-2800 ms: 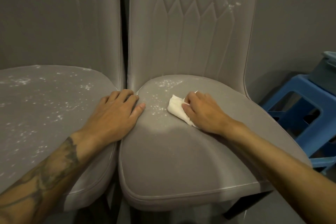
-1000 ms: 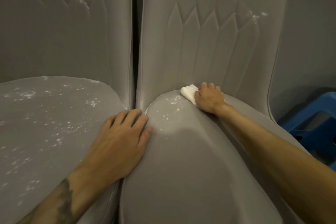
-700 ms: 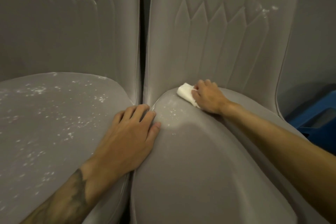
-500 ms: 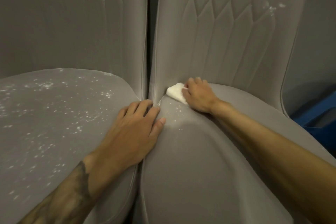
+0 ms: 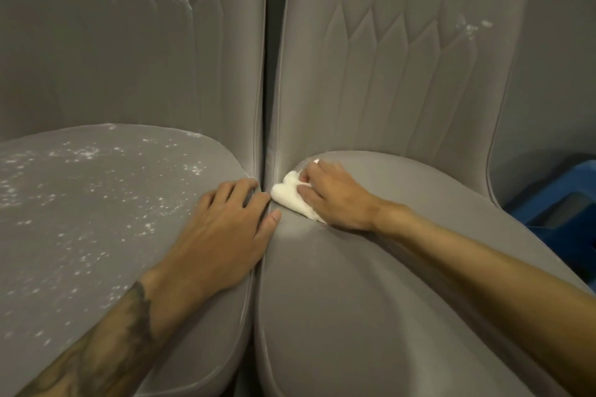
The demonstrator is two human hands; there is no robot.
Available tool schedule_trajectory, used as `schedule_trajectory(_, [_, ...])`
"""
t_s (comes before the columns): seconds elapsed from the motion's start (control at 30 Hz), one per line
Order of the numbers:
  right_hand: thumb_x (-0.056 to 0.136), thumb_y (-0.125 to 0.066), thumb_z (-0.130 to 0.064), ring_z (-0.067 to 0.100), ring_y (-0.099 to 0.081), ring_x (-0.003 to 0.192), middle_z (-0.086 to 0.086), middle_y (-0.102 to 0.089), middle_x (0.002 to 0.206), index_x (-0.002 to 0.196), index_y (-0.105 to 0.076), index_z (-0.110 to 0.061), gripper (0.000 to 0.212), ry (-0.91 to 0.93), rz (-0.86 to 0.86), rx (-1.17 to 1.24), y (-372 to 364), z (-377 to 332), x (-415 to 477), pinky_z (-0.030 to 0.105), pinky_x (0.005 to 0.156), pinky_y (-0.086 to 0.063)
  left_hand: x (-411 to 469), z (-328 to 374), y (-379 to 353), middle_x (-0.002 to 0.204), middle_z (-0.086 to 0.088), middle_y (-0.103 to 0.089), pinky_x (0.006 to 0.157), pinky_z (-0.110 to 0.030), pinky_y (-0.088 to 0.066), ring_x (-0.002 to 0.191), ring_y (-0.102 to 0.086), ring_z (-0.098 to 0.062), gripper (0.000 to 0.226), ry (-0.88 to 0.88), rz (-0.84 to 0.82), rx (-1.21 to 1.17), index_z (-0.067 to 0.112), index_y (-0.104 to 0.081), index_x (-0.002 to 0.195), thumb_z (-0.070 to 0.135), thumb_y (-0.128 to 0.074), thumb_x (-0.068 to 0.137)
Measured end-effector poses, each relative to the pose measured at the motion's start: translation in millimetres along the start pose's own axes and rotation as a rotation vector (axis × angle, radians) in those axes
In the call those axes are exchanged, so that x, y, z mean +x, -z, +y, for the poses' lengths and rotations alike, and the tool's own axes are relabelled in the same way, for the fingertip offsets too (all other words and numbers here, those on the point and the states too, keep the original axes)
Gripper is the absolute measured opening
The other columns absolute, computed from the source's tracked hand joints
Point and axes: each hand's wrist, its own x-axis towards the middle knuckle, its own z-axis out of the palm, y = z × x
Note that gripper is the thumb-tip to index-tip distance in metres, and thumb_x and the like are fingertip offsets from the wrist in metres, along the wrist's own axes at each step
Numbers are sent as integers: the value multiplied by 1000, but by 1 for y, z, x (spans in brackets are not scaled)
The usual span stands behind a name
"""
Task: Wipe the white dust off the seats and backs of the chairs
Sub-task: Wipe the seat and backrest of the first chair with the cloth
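Two grey upholstered chairs stand side by side. The left chair's seat (image 5: 96, 219) is speckled with white dust, and a white streak marks its back (image 5: 180, 0). The right chair's seat (image 5: 371, 284) looks mostly wiped, while its back (image 5: 419, 74) carries a few white flecks near the top right. My right hand (image 5: 335, 196) presses a white cloth (image 5: 290, 195) onto the rear left corner of the right seat, fingers curled over it. My left hand (image 5: 225, 232) lies flat with straight fingers on the right edge of the left seat, its thumb touching the right seat.
A blue plastic stool (image 5: 554, 213) stands at the far right, beside the right chair. A grey wall (image 5: 564, 42) runs behind it. A narrow dark gap (image 5: 272, 42) separates the two chair backs.
My right hand has slid the cloth leftward along the back of the right seat, from mid-rear into the left rear corner. The dust there is largely gone. My left hand stays put.
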Motion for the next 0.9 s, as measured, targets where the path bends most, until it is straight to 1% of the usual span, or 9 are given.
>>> schedule_trajectory(0.07, [102, -41, -34, 29, -48, 106, 8, -54, 114, 110, -53, -16, 23, -43, -32, -26, 9, 12, 3, 37, 93, -36, -1, 1, 3, 156, 3, -35, 115, -34, -29, 140, -36, -18, 68, -7, -21, 10, 29, -47, 145, 55, -3, 98])
schedule_trajectory(0.2, [105, -38, -32, 38, -46, 119, 21, -51, 129, 126, -50, -6, 36, -316, -22, -178, 14, 20, 28, 43, 104, -35, 0, 1, 3, 163, 0, -21, 120, -36, -24, 149, -23, -20, 74, -35, -75, 66, 30, -31, 155, 51, 6, 94])
schedule_trajectory(0.27, [104, -38, -35, 38, -47, 117, 20, -52, 128, 124, -50, -8, 36, -246, -12, -135, 6, 3, 23, 43, 101, -37, -1, -1, 2, 162, 1, -22, 118, -36, -26, 147, -25, -21, 74, -47, -56, 84, 30, -32, 153, 48, 9, 95])
schedule_trajectory(0.37, [100, -37, -41, 31, -50, 101, 10, -57, 114, 113, -53, -17, 32, 0, 6, -17, 1, -13, -15, 37, 86, -34, -1, -2, 0, 157, 2, -30, 113, -35, -30, 140, -34, -19, 76, -51, -10, 86, 31, -38, 148, 49, 11, 94])
schedule_trajectory(0.43, [101, -39, -40, 29, -50, 100, 9, -57, 113, 112, -54, -17, 30, 19, -22, -23, 13, -1, -24, 36, 87, -35, 0, -4, -3, 156, 1, -31, 114, -37, -31, 139, -35, -21, 72, -54, -9, 70, 30, -40, 148, 48, 7, 96])
schedule_trajectory(0.6, [105, -37, -30, 37, -48, 116, 17, -55, 128, 124, -52, -9, 32, -369, 13, -126, 27, 28, -14, 41, 101, -37, 0, -6, -6, 156, -2, -32, 112, -39, -33, 139, -34, -24, 63, -57, -18, 94, 28, -41, 149, 45, -4, 101])
schedule_trajectory(0.67, [104, -38, -33, 37, -48, 113, 16, -54, 125, 122, -52, -12, 31, -331, 20, -92, 18, 8, -22, 42, 98, -37, 0, -6, -5, 156, -3, -31, 112, -39, -32, 139, -33, -25, 64, -56, -30, 92, 27, -40, 149, 45, -3, 100])
schedule_trajectory(0.8, [97, -34, -47, 26, -47, 97, -1, -52, 110, 103, -43, -33, 18, 6, 17, 62, 13, -21, -76, 37, 86, -37, 2, -6, -4, 155, -5, -33, 110, -41, -34, 137, -35, -27, 73, -63, -33, 111, 25, -43, 149, 47, 3, 97])
schedule_trajectory(0.9, [102, -36, -42, 27, -48, 103, 3, -53, 116, 113, -49, -23, 25, -72, -33, -39, 28, 5, -77, 40, 92, -39, 1, -7, -7, 153, -7, -36, 110, -44, -37, 137, -38, -29, 59, -58, -27, 76, 23, -46, 147, 42, -10, 104])
